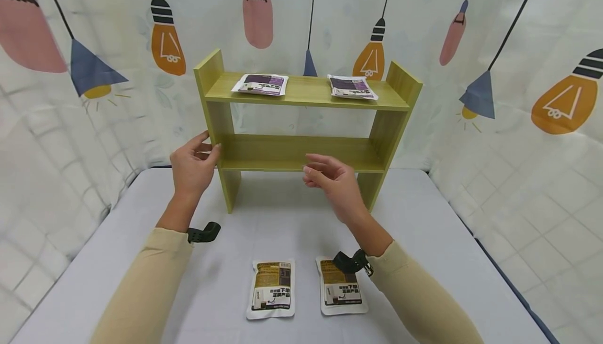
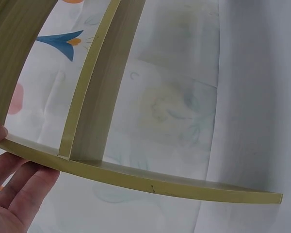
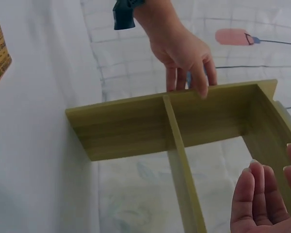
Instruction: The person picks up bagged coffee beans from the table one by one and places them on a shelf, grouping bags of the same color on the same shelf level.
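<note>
A small two-tier wooden shelf (image 1: pixel 301 153) in olive yellow stands on the white table. My left hand (image 1: pixel 194 166) grips its left side panel; in the left wrist view the thumb lies on one side of the panel edge (image 2: pixel 121 177) and the fingers (image 2: pixel 36 187) on the other. In front of the lower board my right hand (image 1: pixel 334 181) hovers with loosely bent fingers and nothing in it. Two purple-and-white pouches, a left one (image 1: pixel 260 85) and a right one (image 1: pixel 351 87), lie on the top board.
Nearer on the table (image 1: pixel 226 286) lie two brown-and-white pouches, a left one (image 1: pixel 272 289) and a right one (image 1: pixel 341 289), the latter partly covered by the right wrist's camera strap (image 1: pixel 349 262). A patterned curtain (image 1: pixel 301 9) hangs close behind the shelf and along both sides.
</note>
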A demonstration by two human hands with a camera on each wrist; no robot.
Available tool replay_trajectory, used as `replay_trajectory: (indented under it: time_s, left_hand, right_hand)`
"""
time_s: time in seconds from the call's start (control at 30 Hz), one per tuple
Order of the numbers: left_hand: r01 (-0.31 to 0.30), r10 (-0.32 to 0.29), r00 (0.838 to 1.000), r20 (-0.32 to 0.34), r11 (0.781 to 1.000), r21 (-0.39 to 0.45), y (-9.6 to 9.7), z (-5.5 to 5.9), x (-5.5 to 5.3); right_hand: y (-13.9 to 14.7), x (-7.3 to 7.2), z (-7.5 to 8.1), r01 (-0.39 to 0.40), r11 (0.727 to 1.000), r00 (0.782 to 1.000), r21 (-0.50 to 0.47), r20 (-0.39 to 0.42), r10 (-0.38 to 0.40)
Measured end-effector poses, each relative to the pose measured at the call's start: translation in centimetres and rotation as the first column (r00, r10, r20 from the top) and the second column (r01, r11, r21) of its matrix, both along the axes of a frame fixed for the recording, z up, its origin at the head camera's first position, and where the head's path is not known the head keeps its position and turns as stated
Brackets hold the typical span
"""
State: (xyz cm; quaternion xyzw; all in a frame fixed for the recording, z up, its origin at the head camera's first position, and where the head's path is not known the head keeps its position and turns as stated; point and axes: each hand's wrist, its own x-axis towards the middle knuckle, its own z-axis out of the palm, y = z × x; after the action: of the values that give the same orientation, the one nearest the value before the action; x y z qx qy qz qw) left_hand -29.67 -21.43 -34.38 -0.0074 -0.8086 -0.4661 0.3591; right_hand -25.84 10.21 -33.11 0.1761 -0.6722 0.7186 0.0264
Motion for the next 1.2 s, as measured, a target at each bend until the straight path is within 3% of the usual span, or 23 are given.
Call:
replay_trajectory:
  time_s: [0.73, 1.2]
  left_hand:
    - [-0.001, 0.001, 1.0, -0.015, 1.0, -0.007, 0.0, -0.1, -0.1]
    - [-0.001, 0.001, 1.0, -0.007, 1.0, -0.006, 0.0, -0.1, -0.1]
  right_hand:
    - [4.0, 2.7, -7.3, 0.066, 0.994, 0.993, 0.082, 0.088, -0.073]
    - [5.8, 5.0, -10.8, 0.118, 0.968, 0.977, 0.22, 0.15, -0.153]
